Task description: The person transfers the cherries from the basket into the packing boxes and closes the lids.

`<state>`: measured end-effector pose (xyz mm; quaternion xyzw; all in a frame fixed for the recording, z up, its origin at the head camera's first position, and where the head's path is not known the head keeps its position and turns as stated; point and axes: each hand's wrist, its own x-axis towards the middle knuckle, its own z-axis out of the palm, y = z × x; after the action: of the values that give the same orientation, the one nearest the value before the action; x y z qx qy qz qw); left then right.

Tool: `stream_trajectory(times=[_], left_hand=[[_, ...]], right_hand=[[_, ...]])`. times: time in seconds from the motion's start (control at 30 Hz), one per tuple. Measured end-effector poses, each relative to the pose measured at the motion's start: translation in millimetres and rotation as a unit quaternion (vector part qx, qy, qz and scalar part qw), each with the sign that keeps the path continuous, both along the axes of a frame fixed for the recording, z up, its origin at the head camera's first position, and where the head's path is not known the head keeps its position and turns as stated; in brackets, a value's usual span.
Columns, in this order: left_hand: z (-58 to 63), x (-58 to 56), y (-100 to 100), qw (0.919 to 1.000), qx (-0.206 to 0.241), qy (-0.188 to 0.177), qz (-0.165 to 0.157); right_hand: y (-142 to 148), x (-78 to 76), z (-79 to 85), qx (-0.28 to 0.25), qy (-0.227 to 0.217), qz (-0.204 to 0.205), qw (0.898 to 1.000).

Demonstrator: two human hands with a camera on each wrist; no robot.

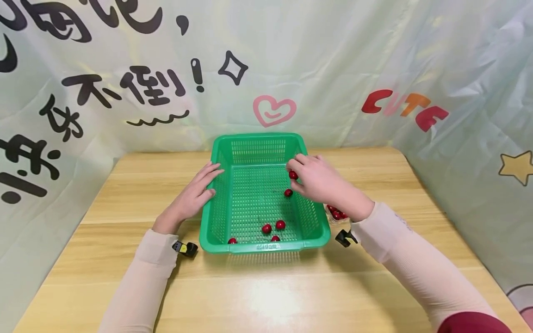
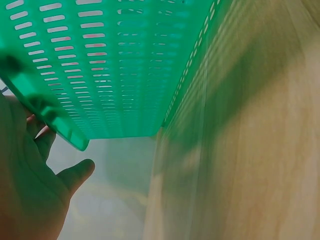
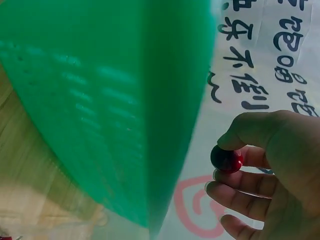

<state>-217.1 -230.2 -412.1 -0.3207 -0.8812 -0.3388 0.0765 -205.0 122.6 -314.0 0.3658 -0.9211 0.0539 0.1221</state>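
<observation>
A green plastic basket (image 1: 264, 247) with slotted walls stands on the table. My left hand (image 1: 192, 196) rests its nearly straight fingers on the left rim; the left wrist view shows the thumb (image 2: 77, 175) apart from the wall. Over the right rim, my right hand (image 1: 318, 179) pinches a dark red cherry (image 3: 226, 159) between thumb and fingers. Below that hand, another cherry (image 1: 288, 192) is inside the basket near the right wall. Several more cherries (image 1: 266, 228) lie toward the basket's near side, some partly behind the front rim.
Right of the basket, a clear container holding several cherries (image 1: 336, 214) is partly hidden by my right forearm. A printed cloth (image 1: 325, 92) hangs behind and beside the wooden table (image 1: 266, 296). Black wrist cameras (image 1: 346, 237) sit close to the basket's sides.
</observation>
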Motion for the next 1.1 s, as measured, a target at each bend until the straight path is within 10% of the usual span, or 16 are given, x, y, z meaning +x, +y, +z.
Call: stream_trajectory(times=[1.1], left_hand=[[0.1, -0.2, -0.4, 1.0, -0.003, -0.007, 0.004]], right_hand=[[61.3, 6.0, -31.2, -0.105, -0.119, -0.077, 0.984]])
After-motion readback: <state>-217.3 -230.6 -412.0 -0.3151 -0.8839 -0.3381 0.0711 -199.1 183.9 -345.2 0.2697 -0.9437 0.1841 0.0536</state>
